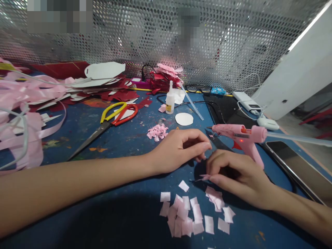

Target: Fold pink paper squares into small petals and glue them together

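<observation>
Over the counter [90,214], the left hand [176,148] curls, its grip's contents unclear; the right hand [241,176], near loose pink squares [187,226], pinches one pink piece [204,177]. Handling single pieces seems underway, calling for a light touch.

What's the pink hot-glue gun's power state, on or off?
Appears on: the hot-glue gun shows a red indicator light glowing on its side.

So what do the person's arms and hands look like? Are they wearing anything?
Both forearms look slim and smooth, with no sleeves, watch or bracelet showing. The left hand and right hand have slender fingers, with no gloves or rings in sight.
</observation>
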`<state>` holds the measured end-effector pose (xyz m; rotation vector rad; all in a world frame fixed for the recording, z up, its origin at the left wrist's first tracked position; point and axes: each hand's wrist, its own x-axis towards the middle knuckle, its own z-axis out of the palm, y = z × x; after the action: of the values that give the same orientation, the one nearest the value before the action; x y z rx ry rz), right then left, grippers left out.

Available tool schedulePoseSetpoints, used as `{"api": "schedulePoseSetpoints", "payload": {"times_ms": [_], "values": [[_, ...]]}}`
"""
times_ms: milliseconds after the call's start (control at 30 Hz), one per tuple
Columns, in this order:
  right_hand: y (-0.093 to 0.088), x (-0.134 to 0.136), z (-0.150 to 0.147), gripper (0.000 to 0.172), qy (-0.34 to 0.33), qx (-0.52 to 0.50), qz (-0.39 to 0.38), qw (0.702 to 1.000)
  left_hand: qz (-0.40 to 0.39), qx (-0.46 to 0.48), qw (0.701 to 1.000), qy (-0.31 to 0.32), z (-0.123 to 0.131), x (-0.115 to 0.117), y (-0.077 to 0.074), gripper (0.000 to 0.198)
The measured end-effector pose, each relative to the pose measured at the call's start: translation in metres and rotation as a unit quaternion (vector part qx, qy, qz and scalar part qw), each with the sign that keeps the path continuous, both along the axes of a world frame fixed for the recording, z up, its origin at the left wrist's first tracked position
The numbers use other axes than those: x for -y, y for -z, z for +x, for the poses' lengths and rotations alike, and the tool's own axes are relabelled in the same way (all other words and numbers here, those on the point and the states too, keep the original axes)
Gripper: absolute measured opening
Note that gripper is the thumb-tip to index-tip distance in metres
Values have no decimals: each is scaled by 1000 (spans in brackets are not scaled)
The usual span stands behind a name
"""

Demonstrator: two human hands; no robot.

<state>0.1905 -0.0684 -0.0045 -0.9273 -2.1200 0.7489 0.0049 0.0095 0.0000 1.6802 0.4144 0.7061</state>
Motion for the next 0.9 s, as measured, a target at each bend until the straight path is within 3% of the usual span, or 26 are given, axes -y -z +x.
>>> {"api": "schedulePoseSetpoints", "payload": {"times_ms": [167,300,533,633,800,900], "values": [[4,-1,-1,13,111,-71,-19,991,-42,34,998,39,-1,1,-1,12],[3,-1,-3,14,125,-116,-10,985,-48,52,996,53,-3,2,-2,6],[3,0,-3,15,130,-129,13,983,-43,44,996,68,-2,0,0,16],[4,2,1,15,94,-109,1,990,-64,48,996,48,-1,-2,0,16],[5,1,7,23,-96,-85,8,992,-71,52,996,6,0,-5,1,20],[4,-2,5,27,-104,-64,40,992,-66,51,996,-3,0,-5,3,25]]}}
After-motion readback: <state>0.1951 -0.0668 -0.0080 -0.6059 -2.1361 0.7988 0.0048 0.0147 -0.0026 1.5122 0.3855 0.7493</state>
